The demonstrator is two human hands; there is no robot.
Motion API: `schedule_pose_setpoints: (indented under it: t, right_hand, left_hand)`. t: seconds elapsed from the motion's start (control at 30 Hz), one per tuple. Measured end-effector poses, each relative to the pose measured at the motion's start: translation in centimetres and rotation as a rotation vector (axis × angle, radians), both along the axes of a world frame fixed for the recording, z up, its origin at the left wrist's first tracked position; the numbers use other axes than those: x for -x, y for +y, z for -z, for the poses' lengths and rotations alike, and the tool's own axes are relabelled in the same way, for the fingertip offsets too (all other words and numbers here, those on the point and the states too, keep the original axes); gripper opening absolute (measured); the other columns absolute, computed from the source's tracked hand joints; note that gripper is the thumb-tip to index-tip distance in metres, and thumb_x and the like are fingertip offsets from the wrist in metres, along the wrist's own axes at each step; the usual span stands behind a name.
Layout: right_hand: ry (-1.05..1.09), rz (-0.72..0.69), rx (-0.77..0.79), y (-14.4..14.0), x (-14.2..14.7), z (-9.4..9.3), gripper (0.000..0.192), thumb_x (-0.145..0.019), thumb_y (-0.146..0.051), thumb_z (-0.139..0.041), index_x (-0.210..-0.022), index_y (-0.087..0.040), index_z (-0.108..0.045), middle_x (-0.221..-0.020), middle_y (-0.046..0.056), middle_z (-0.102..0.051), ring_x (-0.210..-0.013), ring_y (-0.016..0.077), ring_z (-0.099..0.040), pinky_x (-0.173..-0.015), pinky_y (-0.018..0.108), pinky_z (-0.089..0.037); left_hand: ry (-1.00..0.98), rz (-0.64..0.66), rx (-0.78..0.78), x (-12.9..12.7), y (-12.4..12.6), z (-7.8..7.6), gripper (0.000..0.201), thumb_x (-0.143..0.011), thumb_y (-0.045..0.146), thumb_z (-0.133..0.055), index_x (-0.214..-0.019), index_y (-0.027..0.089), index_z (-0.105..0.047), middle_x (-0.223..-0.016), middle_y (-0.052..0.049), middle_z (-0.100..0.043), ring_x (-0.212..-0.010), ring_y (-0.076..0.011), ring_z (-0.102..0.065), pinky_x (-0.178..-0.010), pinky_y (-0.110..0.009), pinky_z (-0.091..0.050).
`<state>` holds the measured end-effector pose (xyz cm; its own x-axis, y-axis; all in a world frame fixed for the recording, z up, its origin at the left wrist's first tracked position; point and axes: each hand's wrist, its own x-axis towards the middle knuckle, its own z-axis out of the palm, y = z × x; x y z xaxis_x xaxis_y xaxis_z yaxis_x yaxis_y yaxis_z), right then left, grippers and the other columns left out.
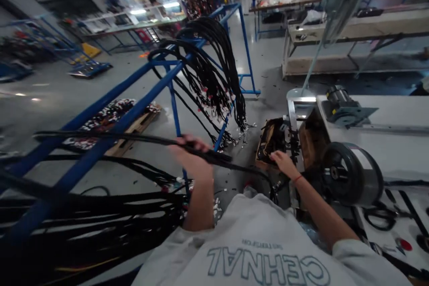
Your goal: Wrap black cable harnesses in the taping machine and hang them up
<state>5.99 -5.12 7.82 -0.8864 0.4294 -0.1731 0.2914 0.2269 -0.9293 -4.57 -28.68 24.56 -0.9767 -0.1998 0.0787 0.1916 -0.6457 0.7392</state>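
One long bundle of black cables [134, 137] stretches across the person's front, crossing the rails of a blue rack [147, 98] as I see it and sagging on the other side toward the lap; whether it rests on the rails or only passes above them, I can't tell. The left hand [194, 158] is closed around it, fingers curled over the top, a bit blurred. The right hand [284, 164] is well apart from the left, out by an open box [270, 138] on the floor, and I can't make out whether its fingers hold anything

As for how far things have come, I'd say a good deal is done: many hanging cables [214, 62] already drape over the far part of the rack, their pale-tipped ends dangling, and more dark cables [117, 219] lie in a thick spread at the near end. The bundle in hand looks unsettled to me, so that one seems unfinished. How many are left beyond it doesn't show. A black wheel [351, 174] and a pair of scissors [380, 216] sit at the bench to the right
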Motion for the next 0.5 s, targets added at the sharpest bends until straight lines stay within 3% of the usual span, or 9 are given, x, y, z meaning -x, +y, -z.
schedule_pose_setpoints:
  t: [0.07, 0.1, 0.17, 0.23, 0.33, 0.43, 0.5]
  right_hand:
    - [0.102, -0.058, 0.122, 0.2, 3.3, -5.1, 0.048, -0.084, -0.065, -0.052, -0.077, -0.020, -0.067, -0.082, 0.008, -0.071, -0.085, 0.0229, -0.064, -0.080, 0.036, -0.050]
    - [0.151, -0.156, 0.198, -0.6, 4.9, -7.8, 0.054, -0.082, -0.070, -0.051, -0.083, -0.019, -0.069, -0.088, 0.009, -0.072, -0.090, 0.0237, -0.065, -0.085, 0.037, -0.050]
    - [0.195, -0.493, 0.292, -3.8, 8.1, -12.8, 0.056, -0.078, -0.071, -0.060, -0.097, -0.020, -0.072, -0.099, 0.008, -0.072, -0.097, 0.0238, -0.065, -0.091, 0.038, -0.050]
    - [0.176, -0.806, 0.291, -8.8, 11.1, -16.3, 0.053, -0.068, -0.064, -0.076, -0.098, -0.021, -0.071, -0.097, 0.006, -0.072, -0.090, 0.0218, -0.065, -0.083, 0.034, -0.052]
    - [0.105, -1.016, 0.340, -16.1, 14.8, -18.8, 0.049, -0.062, -0.059, -0.083, -0.081, -0.019, -0.063, -0.065, -0.002, -0.059, -0.059, 0.0122, -0.053, -0.054, 0.024, -0.045]
    - [0.121, -0.966, 0.489, -20.5, 19.4, -20.6, 0.050, -0.070, -0.063, -0.077, -0.074, -0.019, -0.053, -0.049, -0.010, -0.035, -0.042, 0.0053, -0.030, -0.041, 0.019, -0.027]
    - [0.178, -0.878, 0.511, -22.3, 23.2, -23.1, 0.047, -0.075, -0.058, -0.076, -0.073, -0.019, -0.051, -0.048, -0.012, -0.030, -0.041, 0.0042, -0.026, -0.039, 0.019, -0.024]
  left_hand:
    - [-0.056, 0.232, 0.110, -2.0, 1.1, 3.8, 0.040, -0.086, 0.057, -0.065, -0.076, 0.024, -0.045, -0.072, 0.004, -0.050, -0.049, -0.0067, -0.039, -0.044, -0.019, -0.032]
    - [-0.046, 0.305, 0.162, -2.8, 1.2, 5.7, 0.047, -0.079, 0.063, -0.069, -0.075, 0.023, -0.045, -0.072, 0.004, -0.049, -0.049, -0.0068, -0.037, -0.043, -0.020, -0.032]
    - [-0.031, 0.429, 0.357, -3.3, 0.4, 8.7, 0.051, -0.080, 0.072, -0.061, -0.074, 0.023, -0.046, -0.071, 0.003, -0.048, -0.050, -0.0092, -0.039, -0.045, -0.023, -0.035]
    - [0.058, 0.417, 0.664, -2.6, -1.3, 9.8, 0.049, -0.086, 0.071, -0.052, -0.078, 0.023, -0.052, -0.073, 0.000, -0.052, -0.060, -0.0144, -0.048, -0.056, -0.028, -0.045]
    - [0.245, 0.133, 1.144, -0.8, -5.3, 7.8, 0.040, -0.092, 0.055, -0.052, -0.093, 0.018, -0.064, -0.093, -0.010, -0.060, -0.091, -0.0240, -0.058, -0.085, -0.039, -0.051]
    - [0.339, -0.275, 1.389, -0.2, -9.3, 3.5, 0.031, -0.098, 0.035, -0.044, -0.107, 0.018, -0.068, -0.105, -0.011, -0.058, -0.101, -0.0226, -0.057, -0.091, -0.036, -0.049]
    - [0.362, -0.561, 1.450, -0.1, -11.2, 0.8, 0.032, -0.099, 0.026, -0.041, -0.111, 0.020, -0.070, -0.102, -0.010, -0.057, -0.099, -0.0210, -0.056, -0.089, -0.034, -0.048]
